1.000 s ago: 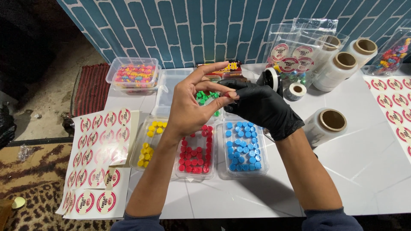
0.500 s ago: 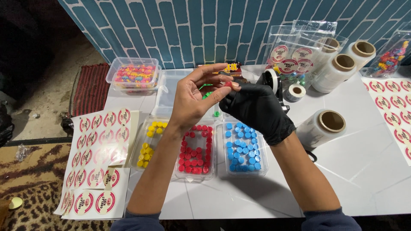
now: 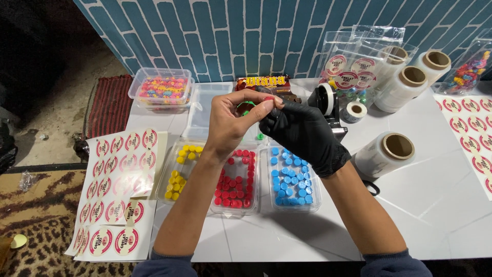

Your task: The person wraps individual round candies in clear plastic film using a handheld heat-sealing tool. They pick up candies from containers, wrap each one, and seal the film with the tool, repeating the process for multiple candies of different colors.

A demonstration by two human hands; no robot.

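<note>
My bare left hand (image 3: pixel 230 123) and my black-gloved right hand (image 3: pixel 305 134) meet fingertip to fingertip above the table. Between them they pinch a small, thin green piece (image 3: pixel 246 106); its exact shape is too small to tell. Another tiny green bit (image 3: pixel 260 136) shows just below the hands. Under my wrists lie three clear trays side by side: yellow caps (image 3: pixel 179 177), red caps (image 3: pixel 233 184) and blue caps (image 3: pixel 292 177).
A tub of mixed coloured beads (image 3: pixel 161 88) and an empty clear tub (image 3: pixel 205 110) stand at the back left. Round-sticker sheets (image 3: pixel 120 179) hang over the table's left edge, with more sheets (image 3: pixel 474 136) at the right. Film rolls (image 3: pixel 389 151), a tape dispenser (image 3: pixel 328 102) and clear bags (image 3: pixel 353 66) fill the right.
My left fingers, spread a second ago, have closed into a pinch against the gloved fingertips. The green pieces once visible under the hands are mostly covered.
</note>
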